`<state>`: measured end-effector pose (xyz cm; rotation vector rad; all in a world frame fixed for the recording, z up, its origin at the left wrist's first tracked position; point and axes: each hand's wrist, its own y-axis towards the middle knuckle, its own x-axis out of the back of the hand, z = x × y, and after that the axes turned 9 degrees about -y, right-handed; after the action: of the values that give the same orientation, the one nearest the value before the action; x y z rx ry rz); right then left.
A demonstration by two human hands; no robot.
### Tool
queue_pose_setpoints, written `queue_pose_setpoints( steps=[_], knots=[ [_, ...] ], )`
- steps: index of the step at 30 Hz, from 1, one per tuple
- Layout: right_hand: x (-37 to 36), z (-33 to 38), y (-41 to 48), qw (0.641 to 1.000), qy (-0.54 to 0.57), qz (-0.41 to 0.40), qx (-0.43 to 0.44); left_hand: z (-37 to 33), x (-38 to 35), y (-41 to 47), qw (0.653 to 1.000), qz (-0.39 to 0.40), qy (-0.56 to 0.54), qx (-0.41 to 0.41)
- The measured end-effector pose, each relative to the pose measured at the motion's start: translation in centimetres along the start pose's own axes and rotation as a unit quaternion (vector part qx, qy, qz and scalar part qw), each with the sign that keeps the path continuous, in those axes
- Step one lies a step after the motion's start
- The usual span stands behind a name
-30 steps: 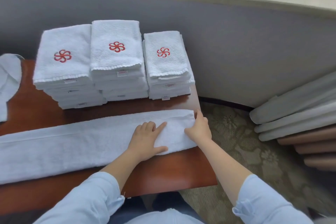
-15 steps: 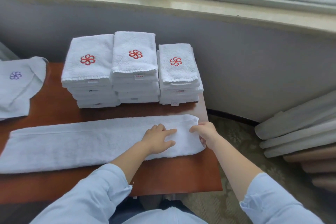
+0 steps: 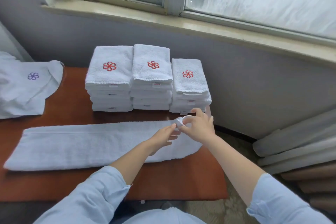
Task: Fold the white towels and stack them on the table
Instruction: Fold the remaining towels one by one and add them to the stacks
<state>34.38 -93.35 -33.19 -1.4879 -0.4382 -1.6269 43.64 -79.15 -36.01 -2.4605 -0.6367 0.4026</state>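
Right hand (image 3: 199,127) pinched the towel (image 3: 81,143) at its far-right corner, curled up off the table (image 3: 72,112); left hand (image 3: 163,137) lay flat-fingered just beside. Towel: long white strip along table's near edge.

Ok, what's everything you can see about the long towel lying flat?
The long towel is white, fluffy terry cloth, folded lengthwise into a flat strip. It lies across the brown table, in front of three stacks. The right hand pinches its far right corner, lifted and curled; the left hand rests on it beside that corner.
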Motion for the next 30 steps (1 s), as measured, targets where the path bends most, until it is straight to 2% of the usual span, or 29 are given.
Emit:
queue_pose_setpoints(
  steps=[3, 6, 9, 12, 17, 20, 24, 27, 30],
  knots=[
    [1.4, 2.5, -0.1, 0.987, 0.137, 0.078, 0.025, -0.6, 2.0, -1.3, 0.998, -0.001, -0.063, 0.012],
    [1.9, 5.5, -0.1, 0.976, 0.191, 0.086, 0.06, -1.1, 4.0, -2.5, 0.995, 0.002, -0.098, 0.011],
    [1.7, 8.5, 0.0, 0.961, 0.258, 0.085, 0.051, -1.4, 6.2, -3.6, 0.995, -0.008, -0.102, -0.009],
    [1.5, 11.7, 0.3, 0.926, 0.363, 0.1, 0.027, -1.3, 9.1, -4.8, 0.995, -0.016, -0.096, -0.012],
    [-0.2, 16.2, 0.9, 0.891, 0.438, 0.116, 0.013, 0.5, 13.5, -5.8, 0.992, -0.121, -0.045, -0.003],
    [-2.4, 17.5, 1.0, 0.915, 0.404, 0.024, 0.005, 1.7, 16.0, -5.9, 0.984, -0.168, -0.044, 0.03],
    [-5.6, 17.0, 1.0, 0.973, 0.215, -0.068, 0.044, 3.6, 19.2, -5.9, 0.971, -0.227, -0.05, 0.057],
    [-7.9, 16.7, 0.7, 0.988, 0.111, -0.084, 0.066, 5.1, 21.1, -5.7, 0.962, -0.259, 0.009, 0.092],
    [-9.8, 16.9, 0.0, 0.993, 0.093, -0.043, 0.053, 6.0, 22.0, -6.0, 0.949, -0.287, 0.11, 0.066]
  ],
)
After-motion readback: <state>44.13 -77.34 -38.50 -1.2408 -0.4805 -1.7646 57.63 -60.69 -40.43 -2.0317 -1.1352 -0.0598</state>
